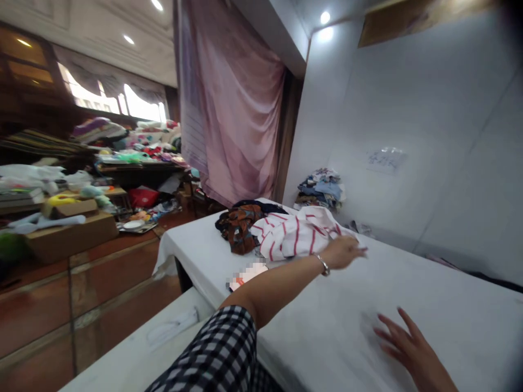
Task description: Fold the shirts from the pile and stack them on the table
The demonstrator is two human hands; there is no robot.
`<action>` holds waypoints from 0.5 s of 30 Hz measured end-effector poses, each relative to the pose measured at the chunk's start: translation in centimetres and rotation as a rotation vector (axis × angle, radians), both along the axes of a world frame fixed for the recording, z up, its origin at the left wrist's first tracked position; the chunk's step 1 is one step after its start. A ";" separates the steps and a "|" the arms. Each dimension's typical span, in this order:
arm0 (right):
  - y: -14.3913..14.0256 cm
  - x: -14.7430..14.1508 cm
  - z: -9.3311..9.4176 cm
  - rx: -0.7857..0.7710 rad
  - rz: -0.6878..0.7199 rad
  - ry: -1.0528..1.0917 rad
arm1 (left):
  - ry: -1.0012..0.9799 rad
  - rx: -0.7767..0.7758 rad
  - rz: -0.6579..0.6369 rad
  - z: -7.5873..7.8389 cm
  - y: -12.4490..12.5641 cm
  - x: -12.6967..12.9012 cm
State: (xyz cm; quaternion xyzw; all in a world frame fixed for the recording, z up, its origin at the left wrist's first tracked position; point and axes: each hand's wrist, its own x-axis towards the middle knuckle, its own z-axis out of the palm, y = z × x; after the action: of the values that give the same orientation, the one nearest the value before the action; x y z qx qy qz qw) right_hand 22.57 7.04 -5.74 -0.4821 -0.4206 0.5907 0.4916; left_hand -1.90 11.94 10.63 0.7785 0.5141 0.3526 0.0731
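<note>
Two hands over the white-covered surface (412, 283): my right hand (411, 348) has spread fingers; whether my left hand (341, 252) pinches the striped cloth (292, 235), I cannot tell. Beside brown cloth (242, 231), it should prove light and limp, best held by an edge.

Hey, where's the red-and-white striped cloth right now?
In the head view, the striped cloth lies just right of centre on the white table, right of the brown patterned garment, by the left hand.
</note>
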 end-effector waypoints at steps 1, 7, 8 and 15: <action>0.2 -1.1 0.6 0.006 0.001 0.009 | -0.008 -0.047 -0.178 -1.8 -1.3 2.2; -0.2 -1.8 -0.1 -0.202 -0.038 0.261 | -0.224 -0.096 -0.487 -9.7 -9.5 3.0; -0.5 -1.1 -0.4 -0.230 -0.094 0.310 | -0.247 -0.077 -0.362 -10.3 -9.9 1.6; 1.4 6.4 1.8 0.032 -0.464 0.471 | 0.023 -0.066 0.253 -12.1 -9.9 -4.8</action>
State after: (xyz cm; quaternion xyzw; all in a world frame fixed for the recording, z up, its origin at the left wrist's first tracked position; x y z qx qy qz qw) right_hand 28.95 8.49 -3.94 -0.4075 -0.1837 0.5514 0.7044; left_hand -6.73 2.04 -1.46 0.7088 0.6202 0.3328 0.0477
